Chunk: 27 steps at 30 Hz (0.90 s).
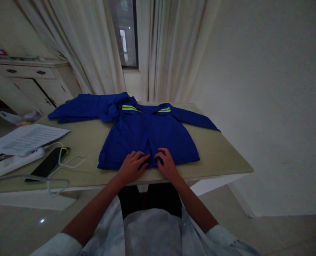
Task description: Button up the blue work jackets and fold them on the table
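A blue work jacket (pixel 144 133) with yellow-green reflective stripes near the collar lies spread flat on the beige table (pixel 222 156), sleeves stretched out to both sides. My left hand (pixel 132 166) rests on the jacket's near hem, just left of the front opening, fingers curled on the cloth. My right hand (pixel 166 164) sits beside it on the hem, right of the opening, fingers also bent and pressing on the fabric. Both hands almost touch each other.
At the table's left lie a printed sheet of paper (pixel 27 137), a black phone (pixel 49 163), a white cable (pixel 70 163) and a white power strip (pixel 12 163). A white cabinet (pixel 35 85) stands at the back left; curtains (pixel 163 49) hang behind the table.
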Motion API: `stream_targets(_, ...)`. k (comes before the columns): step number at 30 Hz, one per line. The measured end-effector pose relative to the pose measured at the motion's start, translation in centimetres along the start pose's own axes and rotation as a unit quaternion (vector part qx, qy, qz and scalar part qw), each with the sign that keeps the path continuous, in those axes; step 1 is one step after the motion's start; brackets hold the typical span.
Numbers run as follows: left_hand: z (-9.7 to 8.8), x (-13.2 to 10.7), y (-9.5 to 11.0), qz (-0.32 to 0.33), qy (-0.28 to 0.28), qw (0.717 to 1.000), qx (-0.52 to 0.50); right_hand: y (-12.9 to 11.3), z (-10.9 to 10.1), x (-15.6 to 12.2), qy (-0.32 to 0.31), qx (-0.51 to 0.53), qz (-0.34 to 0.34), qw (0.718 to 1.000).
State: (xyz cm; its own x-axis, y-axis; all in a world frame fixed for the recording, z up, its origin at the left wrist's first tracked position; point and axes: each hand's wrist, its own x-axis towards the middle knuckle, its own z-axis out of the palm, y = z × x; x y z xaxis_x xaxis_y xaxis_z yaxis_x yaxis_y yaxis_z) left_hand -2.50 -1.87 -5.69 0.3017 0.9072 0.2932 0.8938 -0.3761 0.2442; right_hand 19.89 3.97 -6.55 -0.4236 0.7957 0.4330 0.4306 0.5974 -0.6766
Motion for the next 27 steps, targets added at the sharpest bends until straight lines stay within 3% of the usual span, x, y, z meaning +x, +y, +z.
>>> stream_targets(5, -0.05, -0.14, -0.28, 0.014, -0.01, 1.0, -0.017, 0.11, 0.68, -0.4, -0.055, -0.036, -0.024, 0.998)
stream_targets(11, 0.0, 0.08, -0.22, 0.014, -0.016, 1.0, -0.01, 0.76, 0.81, -0.18, -0.053, -0.054, -0.018, 0.997)
stream_targets(27, 0.4, -0.09, -0.47, 0.011, -0.025, 0.999, -0.023, -0.17, 0.29, -0.72, -0.084, -0.1, -0.057, 0.99)
